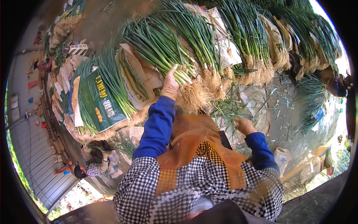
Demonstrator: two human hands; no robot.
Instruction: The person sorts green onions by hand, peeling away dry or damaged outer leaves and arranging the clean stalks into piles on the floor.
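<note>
My left hand (170, 85) is closed round the white stems of a bunch of green onions (158, 46). Its pale, tangled roots (194, 97) hang toward me, and the long green leaves point away to the far left. To the right of that bunch lies another bunch of green onions (203, 46), close against it. My right hand (245, 126) is above the ground at the right, with its fingers curled in. Whatever it may hold is hidden. Loose green leaves and trimmings (227, 110) lie just left of it.
More green onion bunches (248, 41) line the far side, with white sacks (223, 41) between them. At left, a green printed sack (100, 99) covers part of a pile. An orange apron (194, 130) spans my lap. People sit at far left, lower left (93, 170) and right edge (337, 84).
</note>
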